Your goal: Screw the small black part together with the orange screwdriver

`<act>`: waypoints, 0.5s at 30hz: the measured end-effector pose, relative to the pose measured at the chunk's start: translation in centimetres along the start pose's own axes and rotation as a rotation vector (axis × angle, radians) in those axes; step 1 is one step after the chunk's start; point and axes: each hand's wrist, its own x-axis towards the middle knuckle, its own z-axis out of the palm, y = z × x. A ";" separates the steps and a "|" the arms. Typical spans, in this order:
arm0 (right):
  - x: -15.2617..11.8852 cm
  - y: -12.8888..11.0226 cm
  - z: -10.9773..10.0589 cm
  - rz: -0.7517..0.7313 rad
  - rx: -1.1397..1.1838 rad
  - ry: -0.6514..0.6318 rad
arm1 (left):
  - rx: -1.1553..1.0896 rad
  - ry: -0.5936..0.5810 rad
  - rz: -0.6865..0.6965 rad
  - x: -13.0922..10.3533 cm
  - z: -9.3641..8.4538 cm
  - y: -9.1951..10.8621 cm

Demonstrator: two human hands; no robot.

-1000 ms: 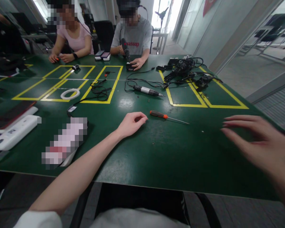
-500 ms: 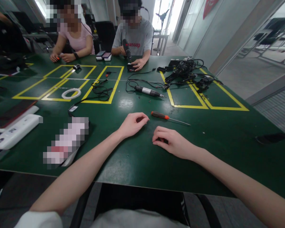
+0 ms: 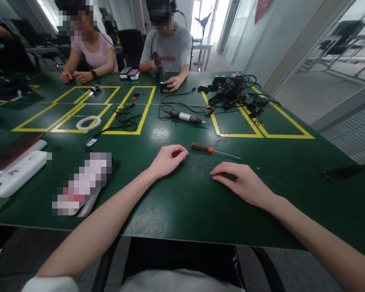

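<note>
My left hand rests on the green table, thumb and fingertips brought together; whatever they may pinch is too small to make out. Just beyond its fingertips lies a screwdriver with a black and orange handle, its shaft pointing right. Below that shaft is my right hand, fingers pressed together near the thumb, and nothing can be made out between them. Neither hand touches the screwdriver. Farther back lies a black and silver pen-shaped electric tool with a cable.
Tangled black cables lie at the back right. A white ring and a black cable lie on the left. Nearer are a blurred-out phone and a white power strip. Across the table, a person holds a power tool.
My right hand has moved right, away from my left hand, and its fingers have straightened somewhat. My left hand keeps its pose. The whole view has shifted slightly.
</note>
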 end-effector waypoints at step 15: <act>-11.8 8.4 -11.3 0.271 -0.694 0.780 | 0.023 -0.001 0.008 -0.1 -0.1 0.1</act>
